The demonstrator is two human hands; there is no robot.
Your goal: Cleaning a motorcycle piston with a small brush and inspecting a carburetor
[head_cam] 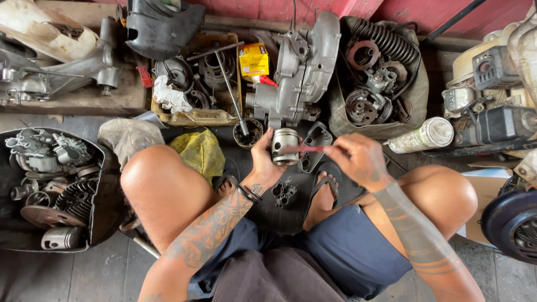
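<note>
Grey floorboards [67, 274] run under you as you squat among engine parts, with a red wall [313, 6] at the far edge. At your far left sits a dark tub [109, 168] of cogs, a finned cylinder and small castings, and above it a worn plank carrying more cast metal. Moving right, a yellowed tray [196, 118] holds round parts and a long T-handled wrench [229, 84].

Your left hand [262, 162] has its fingers closed around a silver piston [285, 146], held upright just above a black gasket-like plate [315, 146] on the mat. Behind it stands a grey engine casing [299, 67]. Your right hand [358, 157] pinches a thin red tool [302, 149], its tip touching the piston's side; whether it sits in a ring groove is hard to make out.

If that tip slips, it could score the piston wall or jab your left thumb. A loose grip would let the piston drop onto the plate below. Further right, a sack [417, 89] holds discs and a ribbed hose.
</note>
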